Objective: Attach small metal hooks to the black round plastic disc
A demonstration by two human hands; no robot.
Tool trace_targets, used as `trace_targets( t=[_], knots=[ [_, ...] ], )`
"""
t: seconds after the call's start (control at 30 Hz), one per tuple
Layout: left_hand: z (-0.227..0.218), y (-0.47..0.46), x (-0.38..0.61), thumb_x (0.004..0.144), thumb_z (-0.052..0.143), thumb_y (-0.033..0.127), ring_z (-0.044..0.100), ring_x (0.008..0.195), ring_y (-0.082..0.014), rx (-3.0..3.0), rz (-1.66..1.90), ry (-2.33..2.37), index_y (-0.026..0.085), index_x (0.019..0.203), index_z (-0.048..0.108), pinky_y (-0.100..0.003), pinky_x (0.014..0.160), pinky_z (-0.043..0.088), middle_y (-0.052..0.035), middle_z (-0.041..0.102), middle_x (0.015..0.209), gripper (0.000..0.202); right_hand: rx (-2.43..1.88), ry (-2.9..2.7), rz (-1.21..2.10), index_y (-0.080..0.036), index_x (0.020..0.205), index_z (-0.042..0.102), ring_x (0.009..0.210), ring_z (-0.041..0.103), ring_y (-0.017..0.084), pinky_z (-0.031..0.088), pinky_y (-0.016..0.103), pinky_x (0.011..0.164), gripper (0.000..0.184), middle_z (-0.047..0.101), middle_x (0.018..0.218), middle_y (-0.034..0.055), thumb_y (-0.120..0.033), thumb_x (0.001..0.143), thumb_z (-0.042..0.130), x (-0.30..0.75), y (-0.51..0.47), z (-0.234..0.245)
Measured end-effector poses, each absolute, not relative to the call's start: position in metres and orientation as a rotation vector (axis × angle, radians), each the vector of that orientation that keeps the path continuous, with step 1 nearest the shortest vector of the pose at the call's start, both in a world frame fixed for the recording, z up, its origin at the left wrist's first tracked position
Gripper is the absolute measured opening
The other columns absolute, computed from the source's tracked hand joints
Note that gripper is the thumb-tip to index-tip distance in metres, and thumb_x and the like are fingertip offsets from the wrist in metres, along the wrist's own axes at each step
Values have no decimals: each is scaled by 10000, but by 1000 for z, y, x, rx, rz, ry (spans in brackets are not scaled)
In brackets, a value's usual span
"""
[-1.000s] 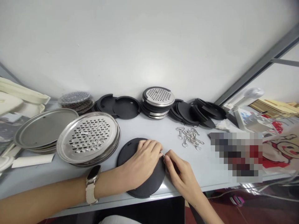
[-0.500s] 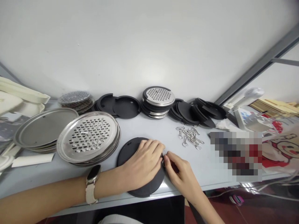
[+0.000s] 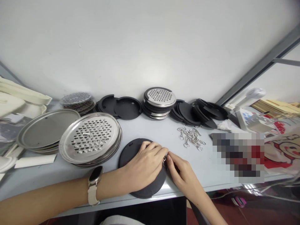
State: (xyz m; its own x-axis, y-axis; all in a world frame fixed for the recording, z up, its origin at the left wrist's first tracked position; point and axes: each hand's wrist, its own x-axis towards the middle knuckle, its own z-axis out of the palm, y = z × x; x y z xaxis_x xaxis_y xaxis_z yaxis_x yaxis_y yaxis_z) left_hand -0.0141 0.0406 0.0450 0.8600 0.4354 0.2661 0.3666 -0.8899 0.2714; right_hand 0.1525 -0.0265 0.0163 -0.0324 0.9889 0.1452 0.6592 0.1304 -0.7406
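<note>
My left hand point(image 3: 150, 162) lies over a round black plastic disc point(image 3: 128, 153) near the table's front edge, its fingers bent together and gripping the disc. At the disc's right side my right hand point(image 3: 181, 172) is closed, thumb and forefinger pinching a small metal clip with a ring point(image 3: 164, 161). The clip is against the disc's rim and mostly hidden by my fingers. A loose pile of similar metal clips point(image 3: 191, 137) lies on the table to the right, beyond my right hand.
Perforated metal grater discs point(image 3: 90, 137) are stacked at left, beside a stack of plain metal plates point(image 3: 47, 128). Along the wall stand black round trays point(image 3: 127, 107), a grater stack point(image 3: 160, 98) and more black holders point(image 3: 191, 114). A printed bag point(image 3: 283, 150) lies at right.
My right fingers have pressed closer to my left fingertips at the disc's rim, and the clip has turned slightly. The whole view has shifted a little.
</note>
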Motion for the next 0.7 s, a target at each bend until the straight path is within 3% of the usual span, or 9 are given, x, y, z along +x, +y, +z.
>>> trace_targets(
  t=[0.27, 0.7],
  knots=[
    [43, 41, -14, 969, 311, 151, 516, 1029, -211, 2826, 520, 648, 185, 1126, 499, -389, 923, 374, -76, 564, 1058, 247, -1642, -1640, 617, -219, 718, 357, 534, 400, 112, 337, 217, 524, 317, 406, 611, -48, -353, 1005, 354, 152, -27, 10],
    [44, 41, -15, 965, 325, 140, 520, 1010, -206, 2815, 493, 646, 190, 1118, 509, -383, 917, 370, -67, 576, 1039, 244, -1598, -1626, 670, -215, 750, 391, 555, 404, 104, 351, 208, 538, 280, 411, 640, -49, -332, 1004, 370, 154, -27, 13]
  ],
)
